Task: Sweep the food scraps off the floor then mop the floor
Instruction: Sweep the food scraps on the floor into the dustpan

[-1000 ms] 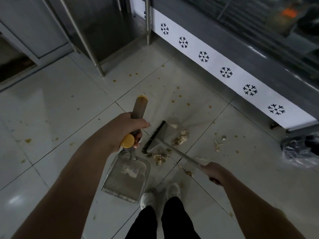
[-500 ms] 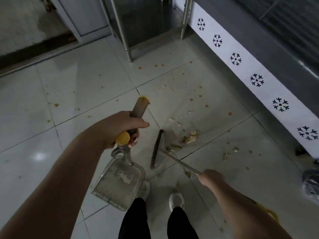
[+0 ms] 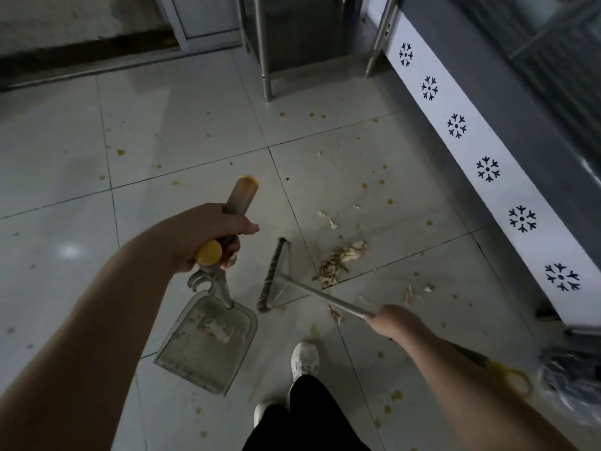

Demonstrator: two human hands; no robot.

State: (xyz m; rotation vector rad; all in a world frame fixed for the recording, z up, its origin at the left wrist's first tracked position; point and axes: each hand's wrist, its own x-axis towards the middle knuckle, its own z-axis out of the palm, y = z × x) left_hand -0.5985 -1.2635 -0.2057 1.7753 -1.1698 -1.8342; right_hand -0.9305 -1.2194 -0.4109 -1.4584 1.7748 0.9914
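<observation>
Legs: black trousers (image 3: 309,418) and a white shoe (image 3: 304,359) fill the bottom centre of the frame, standing on the pale tiled floor (image 3: 182,125).
Dustpan: a grey dustpan (image 3: 201,349) hangs low at lower centre-left, just left of the shoe, its open edge toward the bottom of the frame. A few pale scraps lie inside it.
Left hand: the left hand (image 3: 201,236) comes in from the lower left with its fingers curled round the dustpan handle (image 3: 243,196), which has yellow ends and points up and to the right.
Right hand: the right hand (image 3: 395,322) comes in from the lower right, fingers wrapped round the metal shaft of the broom (image 3: 325,297).
Broom head: the dark bristle head (image 3: 273,278) stands on the floor in the centre, between the dustpan and the scraps.
Food scraps: the main pile of food scraps (image 3: 341,260) lies on the floor just right of the broom head, across a tile joint. Smaller bits lie near it, above and to the right.
Stains: small orange spots dot the tiles around the centre.
Bag: a dark plastic bag (image 3: 572,375) sits at the right edge.
Counter base: a white strip with black snowflake marks (image 3: 507,193) runs along the right.
Steel legs: a metal leg (image 3: 264,47) stands at top centre.
</observation>
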